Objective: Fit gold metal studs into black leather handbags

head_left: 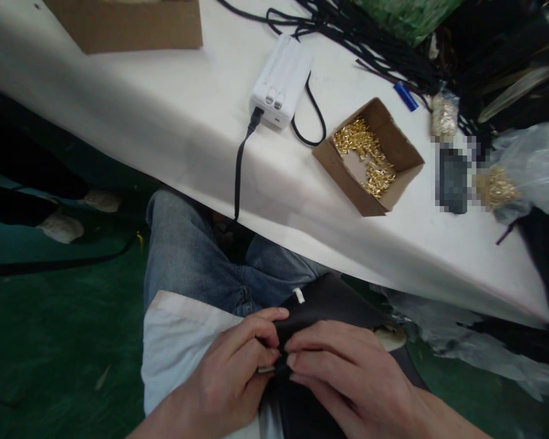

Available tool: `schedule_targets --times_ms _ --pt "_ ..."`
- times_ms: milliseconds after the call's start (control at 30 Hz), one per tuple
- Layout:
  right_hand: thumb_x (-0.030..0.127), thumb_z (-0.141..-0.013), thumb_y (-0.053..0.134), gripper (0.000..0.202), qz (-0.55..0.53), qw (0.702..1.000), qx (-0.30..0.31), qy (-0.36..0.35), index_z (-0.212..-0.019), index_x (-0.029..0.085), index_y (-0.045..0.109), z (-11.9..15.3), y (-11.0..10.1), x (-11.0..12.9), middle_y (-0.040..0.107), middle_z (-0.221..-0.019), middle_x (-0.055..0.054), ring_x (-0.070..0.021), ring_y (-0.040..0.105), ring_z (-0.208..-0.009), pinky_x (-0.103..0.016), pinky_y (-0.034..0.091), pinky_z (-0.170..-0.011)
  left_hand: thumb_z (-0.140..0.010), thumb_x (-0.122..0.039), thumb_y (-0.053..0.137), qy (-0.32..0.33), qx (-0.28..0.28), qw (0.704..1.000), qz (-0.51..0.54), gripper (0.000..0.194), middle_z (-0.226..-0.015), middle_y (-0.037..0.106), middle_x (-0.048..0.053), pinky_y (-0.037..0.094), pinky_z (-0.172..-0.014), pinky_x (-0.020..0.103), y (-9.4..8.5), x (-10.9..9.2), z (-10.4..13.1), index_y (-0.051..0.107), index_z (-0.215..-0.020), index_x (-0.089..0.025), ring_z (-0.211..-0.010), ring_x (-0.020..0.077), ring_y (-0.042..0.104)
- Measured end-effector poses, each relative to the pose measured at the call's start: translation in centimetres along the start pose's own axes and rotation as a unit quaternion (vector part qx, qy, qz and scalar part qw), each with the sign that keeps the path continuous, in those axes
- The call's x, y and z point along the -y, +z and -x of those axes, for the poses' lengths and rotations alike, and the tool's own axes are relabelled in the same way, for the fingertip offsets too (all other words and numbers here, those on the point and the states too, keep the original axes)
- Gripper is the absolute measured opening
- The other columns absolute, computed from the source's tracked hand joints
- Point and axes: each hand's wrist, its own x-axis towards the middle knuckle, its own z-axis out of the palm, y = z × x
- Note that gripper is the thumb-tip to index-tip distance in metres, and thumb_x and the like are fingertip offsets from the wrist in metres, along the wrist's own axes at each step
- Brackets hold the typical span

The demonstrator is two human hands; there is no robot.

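Observation:
My left hand [231, 372] and my right hand [343, 378] meet over my lap, below the table edge. Both pinch the rim of a black fabric piece [333, 302] that drapes over my jeans. A small pale metal part [266, 369] shows between my left fingertips, right at the fabric edge. A tiny white tag [299, 296] sticks up from the black fabric. On the table above, a small open cardboard box [396, 146] holds several small gold metal fittings [370, 158].
A white table [165, 110] slopes across the view. On it lie a white power bank [281, 82] with a black cable [238, 177], black cords [348, 30], a larger cardboard box [128, 24], a blue item [405, 96] and plastic bags [535, 164]. Another person's shoes [59, 227] rest on the green floor at left.

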Motion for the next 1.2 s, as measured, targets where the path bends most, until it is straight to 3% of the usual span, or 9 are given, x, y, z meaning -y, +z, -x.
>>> schedule_targets --times_ms 200,433,667,867,1000,1200 --pt "0.004 -0.107 0.068 0.019 -0.036 0.999 0.015 -0.015 -0.122 0.015 0.073 0.3 -0.1 0.1 0.082 -0.12 -0.008 -0.0181 0.077 -0.107 -0.032 0.059 -0.099 -0.1 0.009 0.056 0.024 0.006 0.999 -0.044 0.027 -0.114 0.065 0.01 0.065 -0.118 0.034 -0.2 -0.7 -0.3 0.061 -0.107 -0.016 -0.148 0.0281 0.067" --pt "-0.002 -0.102 0.067 0.027 -0.03 0.998 0.043 -0.035 -0.123 0.014 0.072 0.6 -0.2 -0.6 0.081 -0.119 -0.008 -0.0199 0.075 -0.106 -0.036 0.059 -0.098 -0.107 0.006 0.047 0.108 0.054 0.985 -0.127 0.029 -0.103 0.07 0.008 0.058 -0.126 0.031 -0.3 -0.4 -0.7 0.063 -0.096 -0.016 -0.147 0.0233 0.067" --pt "-0.003 -0.1 0.061 0.026 -0.004 0.999 0.025 -0.035 -0.117 0.013 0.073 0.6 0.1 -0.3 0.081 -0.116 -0.008 -0.0205 0.075 -0.106 -0.034 0.058 -0.102 -0.108 0.004 0.048 0.091 0.069 0.987 -0.111 0.028 -0.105 0.07 0.009 0.056 -0.129 0.036 0.0 0.1 -0.2 0.062 -0.096 -0.017 -0.152 0.0244 0.062" --pt "-0.001 -0.102 0.058 0.027 0.029 0.999 0.015 -0.022 -0.119 0.013 0.073 0.7 0.1 -0.1 0.082 -0.119 -0.009 -0.0211 0.077 -0.11 -0.033 0.058 -0.105 -0.103 0.007 0.049 0.046 0.046 0.991 -0.116 0.031 -0.101 0.067 0.005 0.064 -0.115 0.029 0.9 0.0 0.0 0.059 -0.094 -0.02 -0.147 0.0219 0.066" --pt "0.0 -0.102 0.059 0.027 0.048 0.999 0.014 -0.02 -0.119 0.014 0.074 0.9 0.1 0.0 0.083 -0.12 -0.009 -0.0213 0.078 -0.112 -0.033 0.059 -0.108 -0.101 0.008 0.049 0.016 0.051 0.992 -0.118 0.032 -0.103 0.07 0.004 0.064 -0.114 0.031 1.2 0.1 0.0 0.058 -0.095 -0.022 -0.146 0.022 0.067" --pt "0.007 -0.111 0.06 0.022 0.072 0.997 -0.008 -0.011 -0.12 0.017 0.077 1.1 -0.2 0.4 0.087 -0.119 -0.007 -0.0201 0.083 -0.107 -0.031 0.064 -0.101 -0.102 0.004 0.059 0.039 0.017 0.988 -0.147 0.025 -0.107 0.071 0.003 0.064 -0.113 0.031 0.8 0.5 -0.7 0.064 -0.101 -0.021 -0.14 0.0227 0.07"
